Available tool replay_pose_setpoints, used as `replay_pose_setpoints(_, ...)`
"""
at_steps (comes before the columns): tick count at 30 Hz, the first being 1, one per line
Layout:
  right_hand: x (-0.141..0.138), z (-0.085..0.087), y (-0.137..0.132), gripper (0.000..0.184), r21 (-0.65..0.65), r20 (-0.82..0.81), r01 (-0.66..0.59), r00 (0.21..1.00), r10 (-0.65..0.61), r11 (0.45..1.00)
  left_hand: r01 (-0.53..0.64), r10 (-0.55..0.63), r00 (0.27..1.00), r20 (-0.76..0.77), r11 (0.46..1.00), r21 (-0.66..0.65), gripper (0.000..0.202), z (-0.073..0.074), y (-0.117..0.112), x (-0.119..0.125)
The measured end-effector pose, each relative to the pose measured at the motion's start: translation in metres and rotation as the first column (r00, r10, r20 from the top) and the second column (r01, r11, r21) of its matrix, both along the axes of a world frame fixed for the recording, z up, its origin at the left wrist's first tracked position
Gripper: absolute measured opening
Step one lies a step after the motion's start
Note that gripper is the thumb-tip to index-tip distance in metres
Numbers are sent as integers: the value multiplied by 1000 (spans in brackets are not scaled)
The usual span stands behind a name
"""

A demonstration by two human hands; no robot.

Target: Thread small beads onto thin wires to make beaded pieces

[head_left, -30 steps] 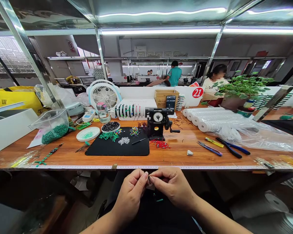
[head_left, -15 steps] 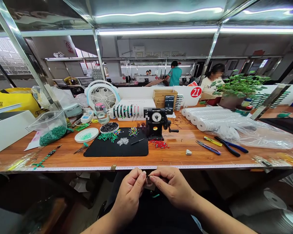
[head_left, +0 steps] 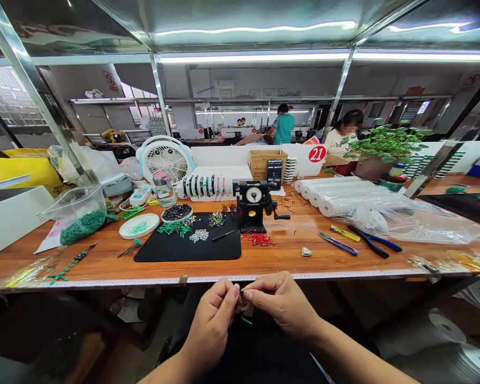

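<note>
My left hand (head_left: 214, 317) and my right hand (head_left: 284, 306) meet just in front of the table edge, above my lap. Both are closed in a pinch, thumb against forefinger, on a thin dark cord. A green end of the cord (head_left: 246, 320) dangles below the fingertips. The stretch between the fingers is too small to make out clearly. Ahead lies a black mat (head_left: 188, 253) with green tube pieces (head_left: 174, 229), small silvery beads (head_left: 199, 235) and multicoloured beads (head_left: 216, 218). To its right are red pieces (head_left: 259, 239) beside a black hand-crank counter (head_left: 253, 205).
Tweezers (head_left: 337, 244), a yellow-handled tool (head_left: 344, 233) and blue-handled pliers (head_left: 374, 241) lie right. Plastic rolls (head_left: 320, 194) are behind them. A white dish (head_left: 124, 231), a bag of green pieces (head_left: 82, 226) and a fan (head_left: 166, 160) stand left. Other people are in the background.
The green cord end hangs further left and shows more plainly below my fingers. Both hands keep their pinch with little movement. The whole view has shifted slightly.
</note>
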State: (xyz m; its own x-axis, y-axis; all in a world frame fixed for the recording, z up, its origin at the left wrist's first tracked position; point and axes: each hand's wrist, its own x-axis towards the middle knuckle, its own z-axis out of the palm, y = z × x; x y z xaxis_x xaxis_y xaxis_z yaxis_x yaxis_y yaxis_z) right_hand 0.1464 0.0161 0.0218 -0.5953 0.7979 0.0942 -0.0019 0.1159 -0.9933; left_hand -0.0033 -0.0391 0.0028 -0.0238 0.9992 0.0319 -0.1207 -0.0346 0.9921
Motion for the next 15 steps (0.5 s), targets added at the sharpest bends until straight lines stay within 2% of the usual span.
replay_pose_setpoints(4,-1,0,-1,22,-66,-2,20,1000,-20,998,-10,11,1000,-15,1000,24,28,1,-2,1)
replay_pose_setpoints(7,0,2,-3,22,-75,-8,40,999,-41,996,-30,41,991,-127,996,82,28,3,-4,1)
replay_pose_setpoints(11,0,3,-5,25,-105,-27,33,999,-36,994,-56,123,940,-317,976,211,27,9,-6,1)
replay_pose_setpoints(15,-1,-1,-4,28,-112,-35,13,999,-17,994,-69,162,921,-355,963,259,28,13,-5,2)
